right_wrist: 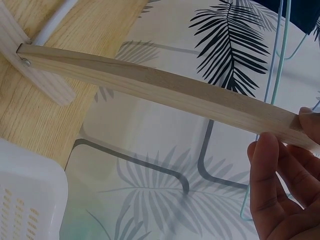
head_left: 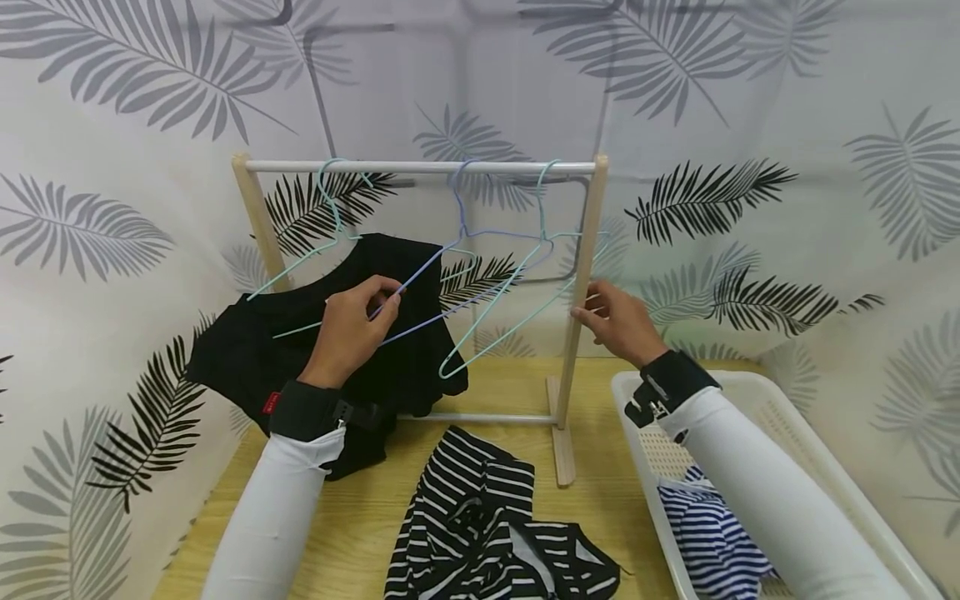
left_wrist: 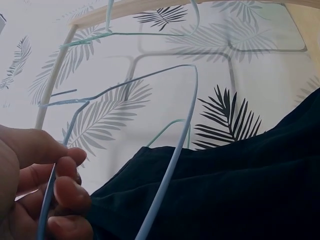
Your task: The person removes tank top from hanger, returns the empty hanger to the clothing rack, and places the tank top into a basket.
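Here, a black-and-white striped garment [head_left: 480,525] lies in front of a clothes rack [head_left: 570,367], with a white basket [right_wrist: 30,170] to the rack's right. Before the rack's left half, a person's left hand [head_left: 352,329] pinches a blue hanger [left_wrist: 157,200] between bent thumb and fingers; the hanger hangs from the rack's rail [head_left: 397,167]. The right hand [head_left: 618,321] has thumb and fingers closed lightly about the rack's right post [right_wrist: 165,90]. A hard tug on the blue hanger could tip the light-looking rack should that hold loosen, or snag a bare teal hanger [head_left: 491,305] that crosses it toward the rack's right end. A black garment [head_left: 247,358], slung on another teal hanger [head_left: 300,265] at the rack's left, might slide off if knocked, since that hanger appears to poke clear of the cloth at one end. Behind the rack hangs a leaf-print curtain [head_left: 750,108].
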`<action>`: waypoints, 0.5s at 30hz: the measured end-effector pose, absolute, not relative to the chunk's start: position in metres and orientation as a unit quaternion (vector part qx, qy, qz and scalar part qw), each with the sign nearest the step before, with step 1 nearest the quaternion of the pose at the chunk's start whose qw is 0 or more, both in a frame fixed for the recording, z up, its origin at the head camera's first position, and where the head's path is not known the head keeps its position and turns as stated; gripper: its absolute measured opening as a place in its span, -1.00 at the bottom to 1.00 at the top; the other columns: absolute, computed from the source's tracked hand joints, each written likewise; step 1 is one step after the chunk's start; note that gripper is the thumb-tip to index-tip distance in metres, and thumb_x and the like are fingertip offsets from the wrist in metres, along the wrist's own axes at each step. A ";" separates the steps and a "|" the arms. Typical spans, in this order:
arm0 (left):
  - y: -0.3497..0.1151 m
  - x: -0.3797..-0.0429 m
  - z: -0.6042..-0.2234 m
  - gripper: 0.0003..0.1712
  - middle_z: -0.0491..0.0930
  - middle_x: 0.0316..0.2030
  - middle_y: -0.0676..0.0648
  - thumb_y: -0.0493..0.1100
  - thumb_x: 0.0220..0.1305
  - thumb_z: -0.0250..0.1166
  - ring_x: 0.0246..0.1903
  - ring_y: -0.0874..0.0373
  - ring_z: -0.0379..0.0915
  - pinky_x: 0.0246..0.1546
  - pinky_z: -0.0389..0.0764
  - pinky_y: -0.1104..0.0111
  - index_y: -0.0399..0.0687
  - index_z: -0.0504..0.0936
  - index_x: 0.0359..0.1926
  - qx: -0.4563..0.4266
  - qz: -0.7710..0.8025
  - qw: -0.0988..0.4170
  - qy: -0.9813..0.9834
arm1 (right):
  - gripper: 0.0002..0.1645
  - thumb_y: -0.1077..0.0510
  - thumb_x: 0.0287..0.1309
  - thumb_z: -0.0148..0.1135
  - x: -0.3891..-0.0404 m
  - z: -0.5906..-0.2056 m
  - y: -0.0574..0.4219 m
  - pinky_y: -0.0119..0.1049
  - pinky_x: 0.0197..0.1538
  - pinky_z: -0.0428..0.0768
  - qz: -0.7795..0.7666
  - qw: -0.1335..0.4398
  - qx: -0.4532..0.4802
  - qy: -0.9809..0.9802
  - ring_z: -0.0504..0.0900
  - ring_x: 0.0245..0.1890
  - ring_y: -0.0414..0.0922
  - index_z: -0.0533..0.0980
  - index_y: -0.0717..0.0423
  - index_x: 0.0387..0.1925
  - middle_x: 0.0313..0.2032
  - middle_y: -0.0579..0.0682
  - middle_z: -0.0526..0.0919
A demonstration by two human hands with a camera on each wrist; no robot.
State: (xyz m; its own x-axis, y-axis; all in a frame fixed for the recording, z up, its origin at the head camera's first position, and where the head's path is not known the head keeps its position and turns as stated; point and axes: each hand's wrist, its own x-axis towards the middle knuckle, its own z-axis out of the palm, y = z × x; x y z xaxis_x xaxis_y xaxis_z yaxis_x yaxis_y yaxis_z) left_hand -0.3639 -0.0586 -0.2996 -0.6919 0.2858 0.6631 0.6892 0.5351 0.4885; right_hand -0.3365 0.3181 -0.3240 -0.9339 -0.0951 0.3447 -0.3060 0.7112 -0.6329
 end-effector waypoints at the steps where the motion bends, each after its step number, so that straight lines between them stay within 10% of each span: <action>1: -0.058 -0.364 -0.299 -0.80 0.52 -0.53 -0.06 -0.23 0.36 0.17 -0.58 0.11 0.31 -0.54 0.29 0.29 -0.18 0.62 -0.07 -0.293 -0.386 0.258 -0.836 | -0.62 0.13 0.32 0.18 -0.336 -0.324 0.318 -0.17 -0.35 0.65 0.364 0.146 0.111 -0.913 0.62 -0.10 0.18 0.41 0.24 0.08 -0.05 0.27 0.58; 15: -0.058 -0.363 -0.300 -0.75 0.58 -0.48 -0.06 -0.25 0.33 0.20 -0.57 0.15 0.44 -0.57 0.41 0.30 -0.21 0.57 0.01 -0.308 -0.388 0.225 -0.839 | -0.63 0.13 0.32 0.18 -0.336 -0.323 0.318 -0.20 -0.36 0.65 0.366 0.147 0.108 -0.912 0.64 -0.12 0.15 0.41 0.23 0.07 -0.06 0.26 0.60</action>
